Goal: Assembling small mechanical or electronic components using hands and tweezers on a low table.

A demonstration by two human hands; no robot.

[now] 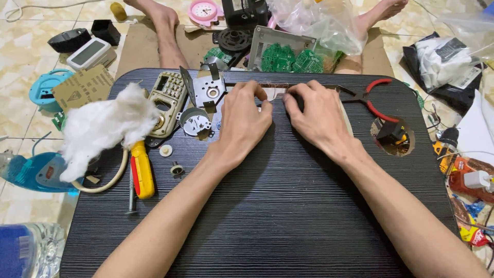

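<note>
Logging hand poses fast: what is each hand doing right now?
Left hand: fingers curled, pinching a small pale piece.
Right hand: fingers curled onto the same piece.

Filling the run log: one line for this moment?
left hand: pressing small flat part | right hand: same part | black lap table | pliers idle

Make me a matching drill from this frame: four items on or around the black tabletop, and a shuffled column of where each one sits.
Things:
1. white cotton wad
2. red-handled pliers
3. yellow-handled screwdriver
4. green circuit boards

Places:
A. on the floor beyond the far edge of the tabletop
B. far right of the tabletop, just past the right hand
C. left edge of the tabletop, covering part of a blue device
D. left part of the tabletop, directly below the cotton, on the side of the left hand

Pairs: 1-C, 2-B, 3-D, 4-A
</note>
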